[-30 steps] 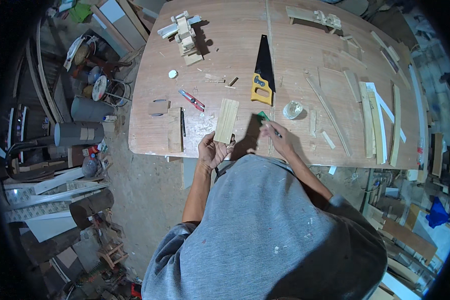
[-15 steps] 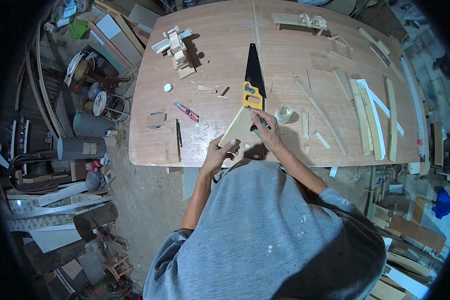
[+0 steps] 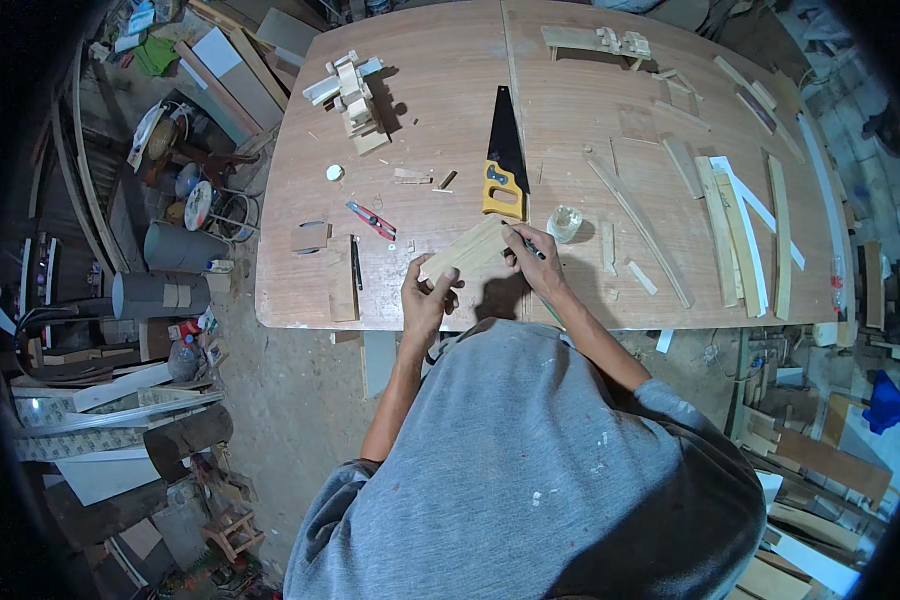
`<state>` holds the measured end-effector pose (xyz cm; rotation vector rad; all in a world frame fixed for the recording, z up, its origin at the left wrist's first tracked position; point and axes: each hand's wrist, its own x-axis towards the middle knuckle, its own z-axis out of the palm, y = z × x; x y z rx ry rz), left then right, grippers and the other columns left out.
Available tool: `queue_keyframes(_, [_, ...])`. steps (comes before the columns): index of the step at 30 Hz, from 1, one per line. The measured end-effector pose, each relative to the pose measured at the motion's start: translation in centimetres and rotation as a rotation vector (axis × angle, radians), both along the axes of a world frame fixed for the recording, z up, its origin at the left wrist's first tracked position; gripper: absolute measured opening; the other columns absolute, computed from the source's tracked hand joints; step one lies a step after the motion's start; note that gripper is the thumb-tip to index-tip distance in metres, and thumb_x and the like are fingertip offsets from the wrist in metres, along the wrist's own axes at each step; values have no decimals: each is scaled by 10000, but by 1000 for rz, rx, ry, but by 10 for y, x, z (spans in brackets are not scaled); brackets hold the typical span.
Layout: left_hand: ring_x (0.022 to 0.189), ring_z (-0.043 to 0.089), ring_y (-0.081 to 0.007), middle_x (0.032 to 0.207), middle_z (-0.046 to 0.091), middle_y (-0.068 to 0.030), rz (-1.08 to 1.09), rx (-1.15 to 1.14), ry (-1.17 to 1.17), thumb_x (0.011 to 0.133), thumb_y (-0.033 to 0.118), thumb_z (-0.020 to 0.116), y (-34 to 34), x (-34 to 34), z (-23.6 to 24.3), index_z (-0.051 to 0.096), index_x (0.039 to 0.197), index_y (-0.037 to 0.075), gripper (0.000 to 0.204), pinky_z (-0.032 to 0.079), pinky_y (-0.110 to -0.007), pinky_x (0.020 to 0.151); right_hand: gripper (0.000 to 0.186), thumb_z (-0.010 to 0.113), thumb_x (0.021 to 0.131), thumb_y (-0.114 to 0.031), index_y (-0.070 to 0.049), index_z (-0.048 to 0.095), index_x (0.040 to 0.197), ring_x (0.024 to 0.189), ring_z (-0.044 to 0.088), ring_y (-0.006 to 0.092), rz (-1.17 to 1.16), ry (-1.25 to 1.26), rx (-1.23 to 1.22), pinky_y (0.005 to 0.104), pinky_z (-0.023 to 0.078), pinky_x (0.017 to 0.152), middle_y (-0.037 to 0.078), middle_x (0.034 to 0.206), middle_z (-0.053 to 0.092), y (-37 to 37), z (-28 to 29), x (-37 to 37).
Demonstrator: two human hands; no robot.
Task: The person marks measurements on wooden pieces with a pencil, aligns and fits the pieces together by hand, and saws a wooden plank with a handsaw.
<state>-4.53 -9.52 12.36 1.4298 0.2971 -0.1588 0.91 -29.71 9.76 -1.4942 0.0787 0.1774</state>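
Note:
My left hand [image 3: 428, 298] is closed on the left end of a short, pale wooden board [image 3: 468, 250], its thumb along the near edge. The board is tilted above the table's near edge, its broad face showing. At its right end, my right hand [image 3: 538, 265] is closed on a slim, dark pencil-like tool [image 3: 533, 249]. A thin green strip shows below that hand; I cannot tell whether it belongs to the same tool. Just beyond the board lies a handsaw [image 3: 506, 150] with a yellow handle and black blade. A small glass jar [image 3: 565, 224] stands right of my right hand.
On the wooden table [image 3: 440, 60] lie a red utility knife [image 3: 372, 220], a black pen [image 3: 357, 262] and a wooden block [image 3: 343, 290] at left. A wooden model [image 3: 353, 98] stands at the far left. Several wood strips [image 3: 640, 230] lie on the right.
The board has turned from steeply slanted and edge-on to flatter, with its broad face showing. My left hand has shifted slightly up and left; my right hand stays at the board's far end.

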Motion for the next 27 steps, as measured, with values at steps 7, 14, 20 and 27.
queue_keyframes(7, [579, 568, -104, 733, 639, -93, 14, -19, 8, 955, 218, 608, 4, 0, -3, 418, 1325, 57, 446, 411, -234, 469, 314, 654, 907, -315, -9, 622, 842, 607, 472, 120, 66, -191, -329, 291, 427, 595, 38, 634, 527, -2, -15, -8])
queue_keyframes(14, [588, 567, -106, 785, 641, -87, -72, 145, -15, 887, 136, 682, -1, -2, -11, 434, 1261, 38, 459, 446, -238, 483, 329, 664, 895, -325, 1, 623, 881, 609, 469, 129, 76, -7, -359, 310, 430, 598, 71, 676, 545, -9, -18, -9])
queue_keyframes(20, [703, 625, -123, 895, 658, -103, -41, 207, -196, 927, 142, 620, 2, -8, -20, 483, 1215, 16, 343, 482, -240, 505, 402, 679, 890, -328, 2, 619, 1112, 763, 613, 131, 90, 22, -207, 309, 485, 675, 59, 809, 633, 7, -14, -14])
queue_keyframes(27, [1136, 559, -242, 1382, 459, -160, -157, 406, -384, 743, -159, 548, 9, -14, -14, 493, 1212, 47, 515, 495, -339, 909, 528, 681, 897, -180, -62, 492, 1376, 905, 567, 113, 24, 197, 563, 284, 481, 678, 33, 1113, 584, 18, -12, -14])
